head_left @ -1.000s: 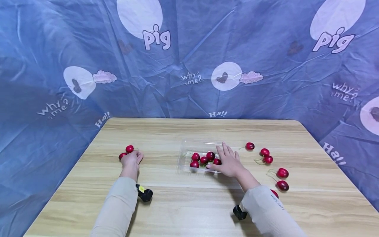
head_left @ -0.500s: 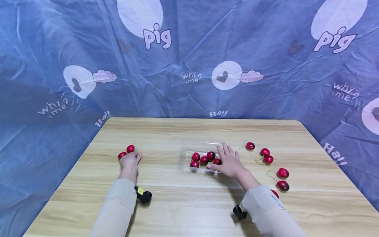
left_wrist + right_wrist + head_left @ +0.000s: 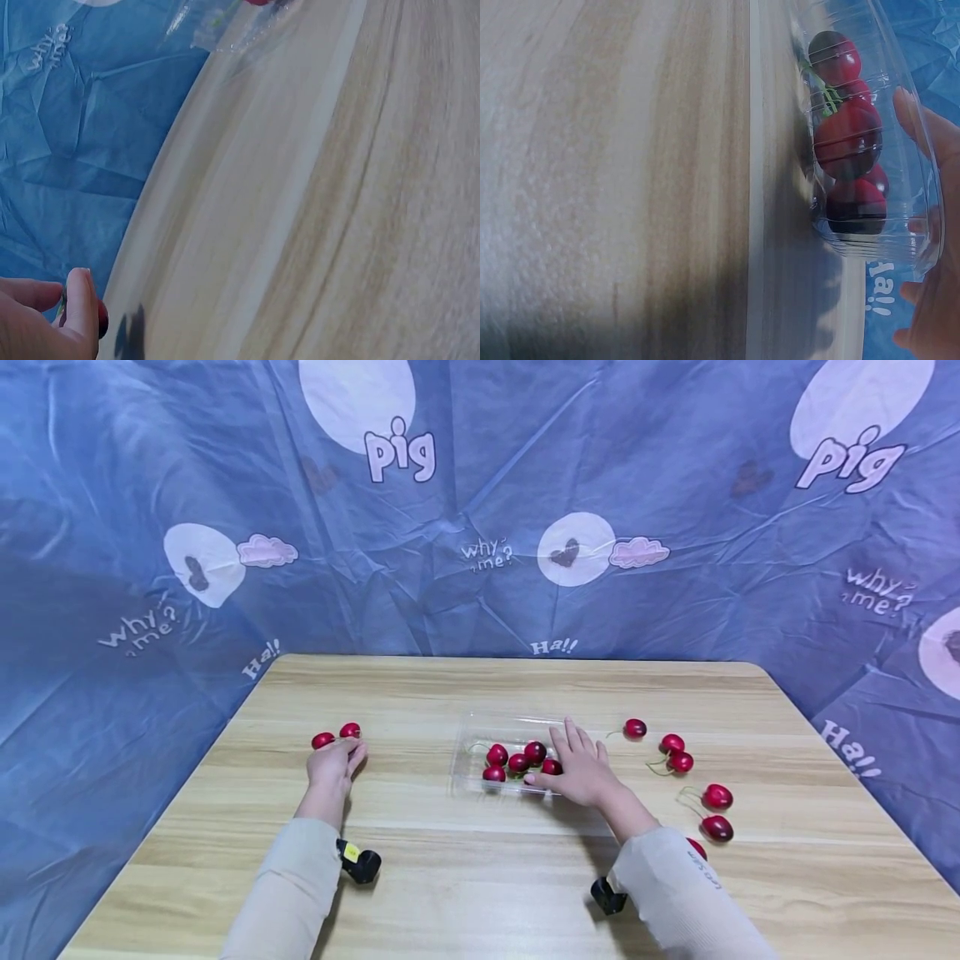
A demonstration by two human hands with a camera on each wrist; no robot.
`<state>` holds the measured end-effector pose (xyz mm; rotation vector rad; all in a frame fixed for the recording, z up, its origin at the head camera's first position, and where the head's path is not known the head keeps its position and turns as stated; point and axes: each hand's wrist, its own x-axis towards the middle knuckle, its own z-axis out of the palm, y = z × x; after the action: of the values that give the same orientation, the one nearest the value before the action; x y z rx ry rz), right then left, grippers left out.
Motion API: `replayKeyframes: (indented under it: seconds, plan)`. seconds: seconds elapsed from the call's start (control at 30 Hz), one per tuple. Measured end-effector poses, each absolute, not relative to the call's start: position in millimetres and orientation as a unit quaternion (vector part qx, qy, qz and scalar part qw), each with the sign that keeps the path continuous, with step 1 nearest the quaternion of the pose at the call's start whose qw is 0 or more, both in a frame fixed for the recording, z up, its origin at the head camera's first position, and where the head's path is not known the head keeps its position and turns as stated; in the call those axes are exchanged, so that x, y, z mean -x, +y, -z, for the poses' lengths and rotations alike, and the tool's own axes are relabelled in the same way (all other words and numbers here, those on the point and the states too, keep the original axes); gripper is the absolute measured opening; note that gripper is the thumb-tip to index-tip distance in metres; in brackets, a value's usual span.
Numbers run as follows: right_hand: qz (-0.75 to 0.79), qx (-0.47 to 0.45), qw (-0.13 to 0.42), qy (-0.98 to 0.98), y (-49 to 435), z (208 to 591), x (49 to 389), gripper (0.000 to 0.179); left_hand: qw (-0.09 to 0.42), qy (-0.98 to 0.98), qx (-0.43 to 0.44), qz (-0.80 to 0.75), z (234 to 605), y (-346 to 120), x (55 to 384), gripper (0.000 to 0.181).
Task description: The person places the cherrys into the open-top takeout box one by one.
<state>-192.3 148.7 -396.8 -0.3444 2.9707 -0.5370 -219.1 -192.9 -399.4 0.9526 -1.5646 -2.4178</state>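
My left hand (image 3: 330, 768) pinches a thin green stem (image 3: 62, 301) between thumb and finger. Two red cherries, one on the left (image 3: 323, 740) and one on the right (image 3: 350, 730), show just past its fingertips in the head view. In the left wrist view a cherry (image 3: 103, 319) is mostly hidden behind a finger. My right hand (image 3: 585, 774) rests across the right end of a clear plastic box (image 3: 459, 764), fingers straight and spread, thumb along the near side. Several cherries (image 3: 497, 754) lie inside the box, one partly behind the thumb.
Right of the box, several stemmed cherries lie loose, among them a single one (image 3: 635, 728), a touching pair (image 3: 680, 762) and a darker one (image 3: 717, 828). Another cherry (image 3: 697, 848) is partly covered by the right sleeve. A blue printed cloth (image 3: 480, 510) hangs behind the wooden table (image 3: 450, 893).
The two cherries at my left hand have shifted right and slightly away, and its fingertips have turned right with them. The right hand and the box stay in place.
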Motion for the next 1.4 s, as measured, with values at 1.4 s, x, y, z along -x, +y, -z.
replayKeyframes:
  seconds: [1.4]
  plan:
    - [0.177, 0.116, 0.049, 0.976, 148.3, 397.2, 192.7, 0.094, -0.065, -0.580, -0.121, 0.803, 358.5, -141.9, 211.7, 0.022]
